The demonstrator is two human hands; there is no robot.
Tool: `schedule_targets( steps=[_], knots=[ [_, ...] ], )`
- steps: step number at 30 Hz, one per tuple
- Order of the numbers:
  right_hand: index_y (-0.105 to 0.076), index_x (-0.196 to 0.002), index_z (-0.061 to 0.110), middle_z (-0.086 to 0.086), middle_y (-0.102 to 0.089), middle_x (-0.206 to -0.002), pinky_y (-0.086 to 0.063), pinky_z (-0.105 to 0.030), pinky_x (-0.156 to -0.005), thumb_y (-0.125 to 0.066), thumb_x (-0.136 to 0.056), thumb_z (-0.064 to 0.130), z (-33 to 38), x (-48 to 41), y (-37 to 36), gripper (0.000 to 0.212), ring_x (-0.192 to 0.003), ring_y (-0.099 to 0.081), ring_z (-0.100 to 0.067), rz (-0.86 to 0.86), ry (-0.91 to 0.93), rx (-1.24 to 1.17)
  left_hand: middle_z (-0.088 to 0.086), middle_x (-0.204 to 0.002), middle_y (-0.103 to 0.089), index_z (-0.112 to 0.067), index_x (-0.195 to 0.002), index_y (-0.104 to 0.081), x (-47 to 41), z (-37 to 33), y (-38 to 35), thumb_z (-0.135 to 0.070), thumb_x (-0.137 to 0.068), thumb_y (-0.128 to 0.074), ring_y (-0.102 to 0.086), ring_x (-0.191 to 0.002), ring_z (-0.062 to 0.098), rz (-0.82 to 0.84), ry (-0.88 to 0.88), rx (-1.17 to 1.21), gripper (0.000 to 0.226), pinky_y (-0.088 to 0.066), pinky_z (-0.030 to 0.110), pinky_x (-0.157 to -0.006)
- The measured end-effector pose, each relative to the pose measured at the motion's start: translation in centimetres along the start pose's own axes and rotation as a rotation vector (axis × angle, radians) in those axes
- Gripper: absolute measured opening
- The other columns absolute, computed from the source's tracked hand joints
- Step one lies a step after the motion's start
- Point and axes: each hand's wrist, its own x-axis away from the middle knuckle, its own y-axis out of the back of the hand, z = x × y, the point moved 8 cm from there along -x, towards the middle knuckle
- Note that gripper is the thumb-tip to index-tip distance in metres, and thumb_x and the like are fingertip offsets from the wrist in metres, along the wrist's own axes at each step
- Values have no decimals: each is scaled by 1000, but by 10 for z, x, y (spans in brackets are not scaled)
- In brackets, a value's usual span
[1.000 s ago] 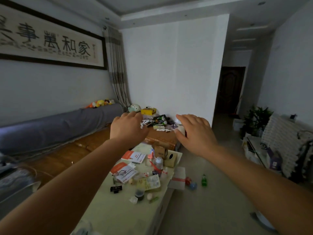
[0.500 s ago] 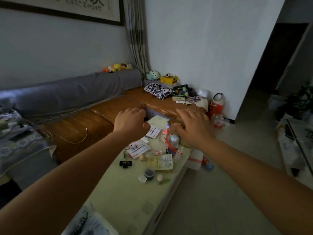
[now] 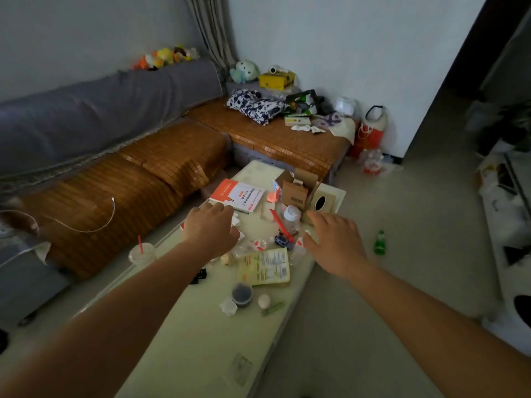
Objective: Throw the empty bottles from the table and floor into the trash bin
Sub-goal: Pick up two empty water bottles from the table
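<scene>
Left hand [image 3: 211,226]: extended palm-down above the cluttered far half of the tabletop [image 3: 184,334], fingers loosely spread, grip released, nothing held. Right hand [image 3: 333,242]: extended palm-down at the right edge of the same tabletop, fingers spread, grip released, nothing held.

Clear plastic bottle [image 3: 291,218]: upright on the tabletop, between the two hands, just left of the right hand's fingertips and beside a red strip. Green bottle [image 3: 380,242]: upright on the floor [image 3: 416,225], right of the tabletop and near the right hand, not touching it. Further bottles in a plastic bag [image 3: 372,162]: on the floor at the sofa's far end, next to a red bag; empty or full not discernible.

Other items on the tabletop: open cardboard box [image 3: 296,188] behind the clear bottle, tissue box [image 3: 321,202] to its right, orange-and-white booklet [image 3: 237,195] ahead of the left hand, yellow packet [image 3: 263,267] nearer the camera, dark cup [image 3: 242,294] below it. Plastic drink cup with red straw [image 3: 141,252]: at the tabletop's left side, by the sofa [image 3: 120,191].

Trash bin: not identifiable in this view.
</scene>
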Motion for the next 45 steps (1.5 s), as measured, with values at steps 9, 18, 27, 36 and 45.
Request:
schedule_targets(
  steps=[9, 18, 27, 36, 45],
  knots=[
    [-43, -132, 18, -5, -57, -130, -35, -41, -98, -36, -92, 46, -83, -91, -121, 49, -121, -48, -25, 198, -21, -48, 4, -114, -63, -17, -122, -54, -124, -37, -123, -44, -88, -49, -59, -102, 22, 195, 89, 37, 44, -46, 35, -84],
    [-43, -131, 18, -6, -59, -126, -39, -41, -94, -39, -91, 47, -140, -152, -237, 49, -118, -51, -26, 385, -54, -90, 7, -119, -62, -13, -122, -51, -195, -45, -243, -35, -90, -45, -59, -105, 25, 393, 213, 56, 40, -47, 40, -86],
    [-39, -134, 16, -7, -57, -128, -41, -39, -92, -37, -90, 51, -165, -168, -371, 56, -116, -52, -26, 597, -205, -95, 6, -119, -61, -13, -124, -50, -233, -33, -367, -36, -87, -50, -58, -106, 24, 531, 204, 55, 44, -47, 39, -88],
    [-26, -142, 15, -9, -47, -138, -45, -41, -90, -49, -85, 53, -178, -187, -467, 72, -120, -49, -28, 568, -516, -272, 5, -123, -59, -15, -124, -49, -251, -22, -479, -45, -84, -55, -60, -104, 24, 617, 228, 33, 51, -50, 38, -82],
    [2, -147, 22, -13, -39, -141, -51, -51, -89, -66, -78, 46, -184, -183, -522, 100, -115, -54, -38, 534, -841, -516, 7, -141, -46, -14, -143, -25, -241, -29, -534, -35, -82, -64, -49, -127, 27, 596, 279, 59, 75, -41, 42, -101]
  ],
)
